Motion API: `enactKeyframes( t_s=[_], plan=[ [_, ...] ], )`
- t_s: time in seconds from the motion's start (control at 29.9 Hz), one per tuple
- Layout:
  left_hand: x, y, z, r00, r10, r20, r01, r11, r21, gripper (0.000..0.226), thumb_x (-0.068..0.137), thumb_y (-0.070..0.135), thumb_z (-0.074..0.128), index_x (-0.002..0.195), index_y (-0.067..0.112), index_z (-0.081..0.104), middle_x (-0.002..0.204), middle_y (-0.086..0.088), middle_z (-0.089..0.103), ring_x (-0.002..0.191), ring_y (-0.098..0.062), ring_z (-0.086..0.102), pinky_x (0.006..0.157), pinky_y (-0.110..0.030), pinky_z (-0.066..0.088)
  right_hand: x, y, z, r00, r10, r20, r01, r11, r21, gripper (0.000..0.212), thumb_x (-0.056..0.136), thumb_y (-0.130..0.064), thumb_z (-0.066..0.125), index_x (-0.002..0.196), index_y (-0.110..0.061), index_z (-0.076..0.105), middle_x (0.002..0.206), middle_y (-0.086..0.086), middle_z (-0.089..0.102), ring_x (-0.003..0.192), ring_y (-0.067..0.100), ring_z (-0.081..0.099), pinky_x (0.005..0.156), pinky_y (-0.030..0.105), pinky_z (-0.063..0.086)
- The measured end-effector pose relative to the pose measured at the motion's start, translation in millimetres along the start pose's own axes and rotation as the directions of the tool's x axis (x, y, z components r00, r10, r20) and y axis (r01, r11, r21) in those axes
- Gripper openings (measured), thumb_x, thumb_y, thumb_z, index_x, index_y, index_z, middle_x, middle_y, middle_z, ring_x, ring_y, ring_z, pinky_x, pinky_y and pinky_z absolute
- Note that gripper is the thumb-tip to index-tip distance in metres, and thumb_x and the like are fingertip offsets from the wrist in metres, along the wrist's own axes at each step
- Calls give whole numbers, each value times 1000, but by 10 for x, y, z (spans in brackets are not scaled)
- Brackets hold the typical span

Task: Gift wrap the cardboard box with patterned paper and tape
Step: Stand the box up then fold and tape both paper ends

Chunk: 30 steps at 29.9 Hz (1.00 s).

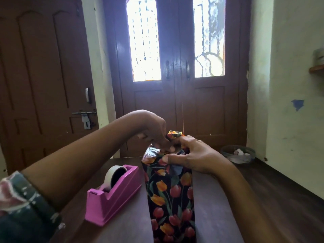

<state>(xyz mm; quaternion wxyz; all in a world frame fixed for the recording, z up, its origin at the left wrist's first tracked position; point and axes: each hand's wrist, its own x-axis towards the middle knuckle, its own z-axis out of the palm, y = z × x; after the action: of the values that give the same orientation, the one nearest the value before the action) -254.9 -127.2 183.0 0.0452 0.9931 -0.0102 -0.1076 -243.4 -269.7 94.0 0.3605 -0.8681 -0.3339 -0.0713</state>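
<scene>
Right of the tape dispenser (114,193), your wrapped box (171,199) runs lengthwise away from you; your left hand (156,134) and right hand (191,155) pinch paper (173,135) at its far end.

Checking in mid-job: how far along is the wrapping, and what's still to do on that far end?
Done: the long sides of the box are already covered in tulip paper. In hand: both hands work the far end, the left hand pinching a fold, the right hand pressing the paper down, a flap sticking up. Left: flatten that flap and tape it; the pink tape dispenser sits beside the box, unused for now.
</scene>
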Motion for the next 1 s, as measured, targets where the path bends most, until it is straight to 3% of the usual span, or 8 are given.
enactKeyframes(
  t_s=[0.2, 0.33, 0.47, 0.57, 0.64, 0.77, 0.9, 1.0],
  plan=[
    [17, 45, -15, 997, -74, 0, 74, 989, 128, 58, 83, 48, 60, 107, -5, 63, 85, -13, 55, 70, -23, 49, 52, -23, 38, 0, -8, 12, 1000, -2, 10, 2, 1000, 8, 48, 68, -64, 65, 105, -35, 55, 113, -8, 51, 102, 14, 52, 91, 41, 48],
    [19, -75, 99, 986, -151, -70, 163, 963, 216, 63, 83, 62, 49, 83, 0, 62, 74, -11, 59, 58, -22, 53, 47, -24, 42, -16, 28, 9, 1000, -1, 9, 1, 999, 48, 38, 62, -67, 66, 87, -40, 56, 105, -14, 50, 98, 10, 52, 89, 40, 49],
    [29, -375, 214, 988, -145, -59, 139, 986, -94, 59, 74, 67, 54, 78, 9, 57, 60, -2, 50, 46, -11, 39, 41, -18, 31, -24, 29, 14, 1000, -4, 2, 4, 998, 68, 43, 57, -70, 66, 88, -43, 56, 106, -16, 49, 99, 9, 51, 89, 40, 49],
    [3, -615, 233, 993, -115, 39, 120, 886, -448, 40, 72, 50, 68, 76, 11, 56, 59, 0, 55, 48, -8, 46, 44, -15, 37, -13, 17, 2, 1000, -3, 20, 2, 998, 60, 43, 65, -64, 68, 98, -38, 55, 112, -12, 48, 102, 11, 51, 91, 38, 48],
    [-36, -723, 224, 995, -97, -24, 66, 818, -571, 23, 78, 30, 71, 83, 11, 58, 69, -4, 61, 52, -10, 52, 45, -15, 44, -14, 26, -17, 1000, 3, 21, -5, 997, 71, 44, 68, -61, 68, 101, -36, 54, 111, -12, 48, 102, 11, 51, 92, 38, 49],
    [-139, -659, 211, 976, -47, -211, -104, 754, -648, 23, 79, 30, 71, 90, 13, 60, 69, -2, 57, 54, -9, 50, 51, -19, 43, -19, 40, -26, 999, 4, 35, -7, 996, 92, 39, 69, -57, 68, 98, -36, 52, 114, -9, 48, 104, 12, 52, 92, 40, 49],
    [-88, -329, 384, 972, -42, -230, -78, 870, -486, 50, 75, 46, 71, 110, 18, 48, 85, 4, 52, 66, -9, 46, 53, -20, 38, -27, -10, 1, 1000, -6, 9, 6, 999, 41, 33, 68, -60, 67, 91, -40, 54, 112, -11, 49, 102, 11, 51, 91, 39, 48],
    [-2, -298, 398, 964, -61, -258, -78, 866, -494, 44, 77, 42, 71, 107, 19, 47, 83, 5, 49, 62, -6, 43, 46, -18, 35, -37, -38, 9, 1000, 1, -7, -1, 1000, 4, 39, 68, -64, 65, 96, -40, 54, 112, -11, 48, 104, 11, 50, 92, 40, 47]
  ],
)
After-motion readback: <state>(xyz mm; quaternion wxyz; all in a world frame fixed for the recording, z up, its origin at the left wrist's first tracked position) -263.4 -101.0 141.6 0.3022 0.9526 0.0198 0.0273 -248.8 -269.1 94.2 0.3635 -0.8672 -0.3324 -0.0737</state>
